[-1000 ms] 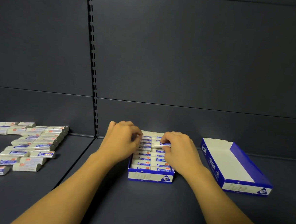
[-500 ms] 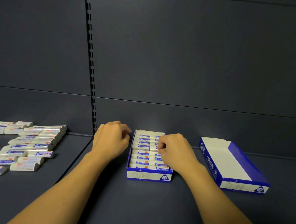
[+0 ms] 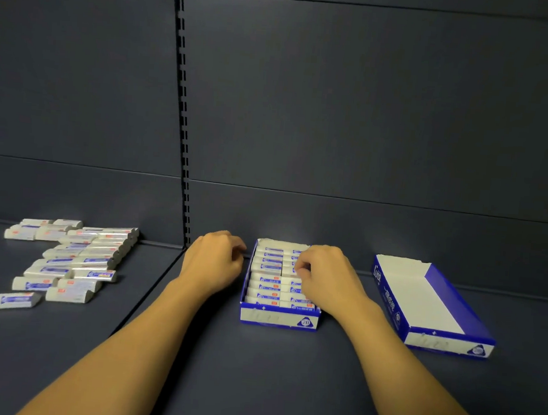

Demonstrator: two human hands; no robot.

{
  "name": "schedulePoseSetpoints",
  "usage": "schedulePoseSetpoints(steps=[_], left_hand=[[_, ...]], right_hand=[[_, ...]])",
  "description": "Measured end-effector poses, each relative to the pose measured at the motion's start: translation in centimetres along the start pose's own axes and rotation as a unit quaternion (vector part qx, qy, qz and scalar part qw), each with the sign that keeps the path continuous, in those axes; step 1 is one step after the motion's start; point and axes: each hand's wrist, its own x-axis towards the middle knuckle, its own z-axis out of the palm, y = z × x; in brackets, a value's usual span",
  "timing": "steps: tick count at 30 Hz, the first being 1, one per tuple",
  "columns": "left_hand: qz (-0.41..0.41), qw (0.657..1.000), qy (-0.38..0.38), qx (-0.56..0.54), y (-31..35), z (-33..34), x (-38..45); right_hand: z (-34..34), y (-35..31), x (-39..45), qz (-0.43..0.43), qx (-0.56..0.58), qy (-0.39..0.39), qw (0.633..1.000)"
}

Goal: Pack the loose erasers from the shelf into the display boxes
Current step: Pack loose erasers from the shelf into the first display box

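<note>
Your filled display box [image 3: 278, 318] sits at the middle of the shelf [image 3: 254, 384], and the packed erasers [image 3: 269, 273] now lie in two neat columns inside it. A second ago your left hand [image 3: 211, 266] was over the box's left column; it has since pulled off to the box's left side and hovers just beside the wall, fingers loosely curled and holding nothing that you can see. Your right hand [image 3: 326, 275] has stayed over the box's right column, fingers bent down onto an eraser there, though whether they pinch it or only press it flat cannot be told from here. That shift suggests this box is close to full and you are settling the last piece. To the right of the filled box, well apart, the empty display box [image 3: 451, 341] lies angled and ready. Far to the left of the filled box, the loose erasers [image 3: 67, 264] remain in rough rows, so plenty of packing is left. Both forearms reach forward from the near edge, wrists low.
</note>
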Motion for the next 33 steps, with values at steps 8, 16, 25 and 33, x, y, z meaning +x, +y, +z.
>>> schedulePoseSetpoints(steps=[8, 16, 25, 33], left_hand=[[-0.033, 0.997, -0.05, 0.058, -0.9, -2.7, -2.0], [-0.103, 0.987, -0.043, 0.118, -3.9, -8.4, -5.9], [-0.203, 0.967, -0.006, 0.157, -8.1, -14.4, -11.0], [-0.199, 0.956, -0.018, 0.214, -12.8, -19.8, -15.0]], right_hand=[[-2.4, -1.9, -0.5, -0.034, 0.005, 0.004, 0.999], [-3.2, -6.5, -1.2, -0.122, -0.022, -0.041, 0.991], [-1.8, -11.8, -1.0, -0.16, -0.059, -0.1, 0.98], [-1.2, -17.8, -0.5, -0.147, -0.062, -0.129, 0.979]])
